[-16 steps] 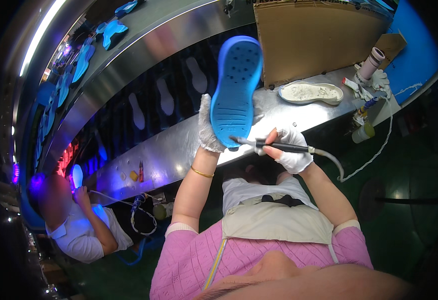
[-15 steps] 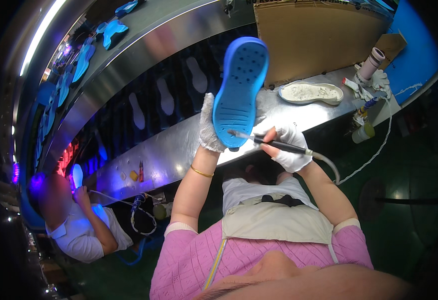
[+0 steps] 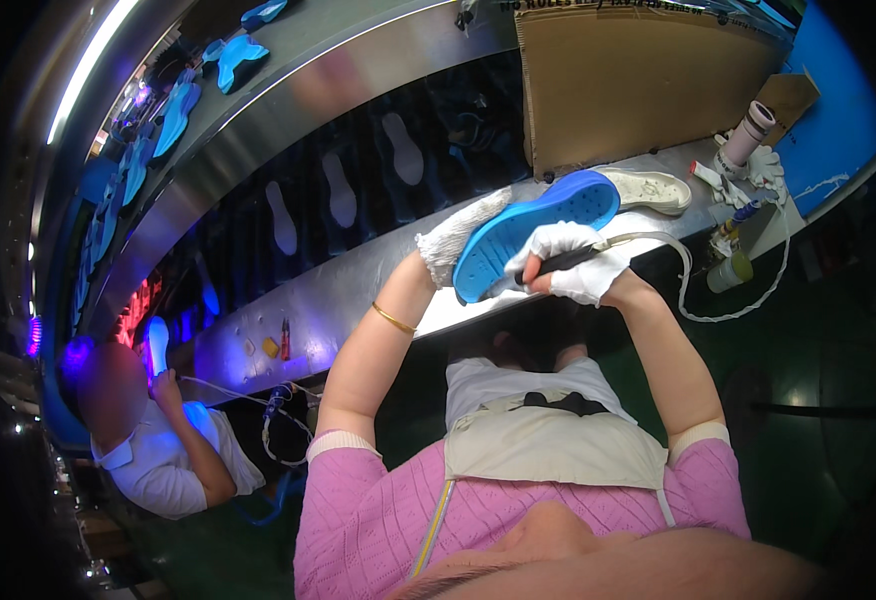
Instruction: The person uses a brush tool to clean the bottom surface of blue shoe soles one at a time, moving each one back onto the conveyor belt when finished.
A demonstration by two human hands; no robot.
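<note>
A blue shoe sole [image 3: 543,222] is tilted in my left hand [image 3: 463,238], which wears a white knit glove and wraps round its far left edge. The sole's toe end points to the upper right, its heel toward me. My right hand [image 3: 580,268], in a white glove with bare fingertips, is closed round a black-handled brush [image 3: 570,258] with a pale hose [image 3: 680,270] at its back end. The brush's tip is at the sole's near edge by the heel, mostly hidden by my fingers. Just beyond the toe, a cream sole [image 3: 648,192] lies on the metal bench [image 3: 358,280].
A large cardboard box [image 3: 638,95] stands behind the bench. On the right are a pink bottle [image 3: 751,130] and gloves [image 3: 766,170]. A dark conveyor [image 3: 358,165] carries soles; blue pieces [image 3: 238,62] lie on the upper shelf. At left, a person [image 3: 173,450] holds another sole.
The blue sole has tipped over to the right and lower, now partly covering the cream sole. My right hand has turned with the brush, from the heel's inner face to its near edge.
</note>
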